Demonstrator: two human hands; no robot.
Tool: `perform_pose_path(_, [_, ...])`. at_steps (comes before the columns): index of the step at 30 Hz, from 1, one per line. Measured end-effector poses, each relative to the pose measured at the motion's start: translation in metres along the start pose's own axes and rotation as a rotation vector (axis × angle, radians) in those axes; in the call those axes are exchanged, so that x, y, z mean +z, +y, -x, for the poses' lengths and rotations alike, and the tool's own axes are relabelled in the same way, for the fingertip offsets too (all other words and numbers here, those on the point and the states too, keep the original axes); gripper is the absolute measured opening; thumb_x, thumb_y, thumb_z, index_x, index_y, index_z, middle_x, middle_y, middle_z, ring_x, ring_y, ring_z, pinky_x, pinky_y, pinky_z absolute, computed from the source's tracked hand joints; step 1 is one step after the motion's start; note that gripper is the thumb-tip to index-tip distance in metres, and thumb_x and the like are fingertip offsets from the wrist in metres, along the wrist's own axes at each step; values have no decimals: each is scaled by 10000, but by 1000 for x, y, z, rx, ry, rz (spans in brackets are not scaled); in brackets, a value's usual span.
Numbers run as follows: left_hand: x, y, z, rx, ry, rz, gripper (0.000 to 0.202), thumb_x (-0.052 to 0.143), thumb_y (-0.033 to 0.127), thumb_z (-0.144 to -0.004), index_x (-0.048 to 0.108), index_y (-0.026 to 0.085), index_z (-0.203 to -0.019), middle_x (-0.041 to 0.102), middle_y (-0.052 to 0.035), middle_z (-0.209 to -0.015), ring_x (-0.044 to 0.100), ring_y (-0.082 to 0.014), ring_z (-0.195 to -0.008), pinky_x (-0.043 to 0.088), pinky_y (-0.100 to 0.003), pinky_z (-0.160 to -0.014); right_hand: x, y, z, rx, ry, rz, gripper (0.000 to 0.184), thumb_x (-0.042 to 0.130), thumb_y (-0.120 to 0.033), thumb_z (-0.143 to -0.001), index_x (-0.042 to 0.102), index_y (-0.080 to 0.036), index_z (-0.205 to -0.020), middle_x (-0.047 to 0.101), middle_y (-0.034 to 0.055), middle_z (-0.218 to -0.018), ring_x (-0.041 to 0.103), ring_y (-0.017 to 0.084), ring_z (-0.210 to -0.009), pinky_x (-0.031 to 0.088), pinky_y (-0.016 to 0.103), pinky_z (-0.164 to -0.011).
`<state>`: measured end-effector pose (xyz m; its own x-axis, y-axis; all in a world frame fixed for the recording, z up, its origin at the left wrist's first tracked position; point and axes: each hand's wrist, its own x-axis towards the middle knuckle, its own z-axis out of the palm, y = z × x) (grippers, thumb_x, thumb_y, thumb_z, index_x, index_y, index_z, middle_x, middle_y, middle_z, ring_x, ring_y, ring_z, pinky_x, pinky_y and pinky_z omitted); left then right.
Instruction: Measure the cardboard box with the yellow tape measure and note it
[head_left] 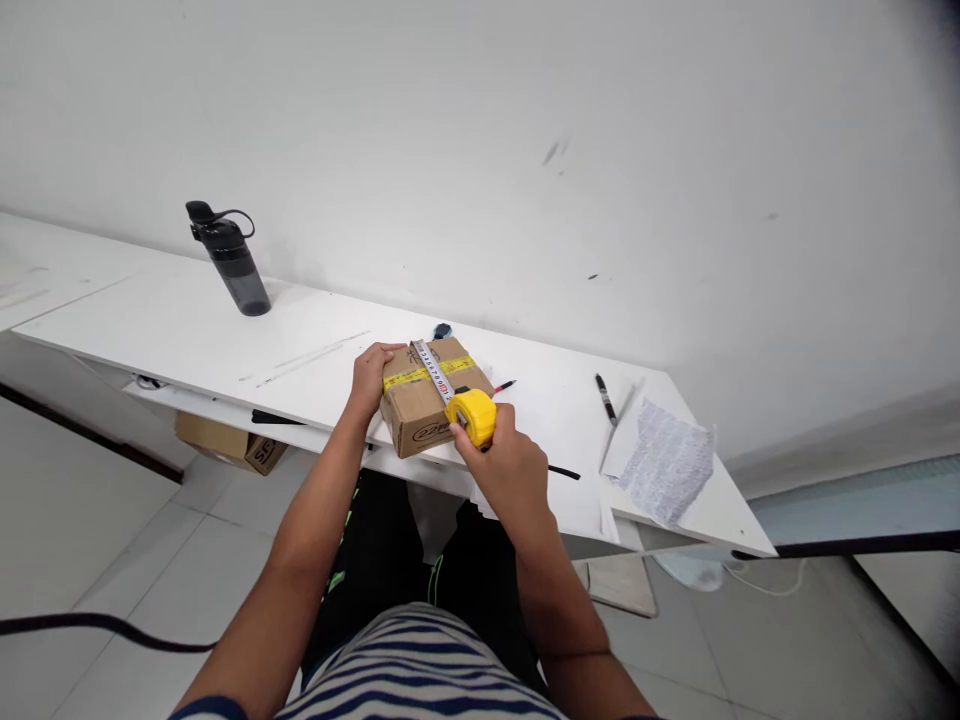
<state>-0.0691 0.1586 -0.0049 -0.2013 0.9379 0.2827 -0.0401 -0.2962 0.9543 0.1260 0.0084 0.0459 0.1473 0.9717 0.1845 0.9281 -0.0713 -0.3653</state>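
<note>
A small brown cardboard box [409, 408] with yellow tape around it sits near the front edge of the white desk. My right hand [511, 462] grips a yellow tape measure [474, 414] at the box's near right edge. Its metal blade [433, 368], with numbers showing, is pulled out across the box top to the far edge. My left hand [370, 375] is closed around the box's far left corner, its fingers reaching along the back edge near the blade's end. Some of those fingertips are hard to make out.
A dark water bottle [241, 272] stands at the left of the desk [315, 335]. Right of the box lie a red-and-black pen [504, 386], a black marker [606, 398] and a handwritten sheet [664, 460]. Another carton [225, 442] is below the desk.
</note>
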Motion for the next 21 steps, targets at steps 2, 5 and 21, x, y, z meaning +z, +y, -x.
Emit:
perform_pose_path(2, [0, -1, -1, -9, 1, 11, 286, 516, 296, -721, 748, 173, -834, 767, -68, -951, 668, -237, -928, 521, -360, -847, 1, 1, 2, 6, 3, -2, 427, 519, -609, -914, 496, -218, -1085, 704, 61, -710, 674, 273, -641, 255, 275, -520])
perform_pose_path(5, [0, -3, -3, -10, 9, 24, 287, 511, 294, -723, 749, 175, -830, 767, -68, -952, 670, -237, -924, 526, -361, -843, 0, 1, 0, 22, -5, 0, 452, 521, -610, -918, 491, -202, -1110, 706, 70, -723, 681, 274, -667, 258, 273, -532])
perform_pose_path(21, [-33, -12, 12, 103, 92, 12, 336, 512, 373, -784, 717, 155, -939, 738, -87, -1017, 660, -238, -989, 520, -364, -892, -16, -52, -133, -401, -29, -137, 420, 475, -556, -952, 453, -202, -1178, 710, 97, -935, 655, 283, -815, 410, 321, -681])
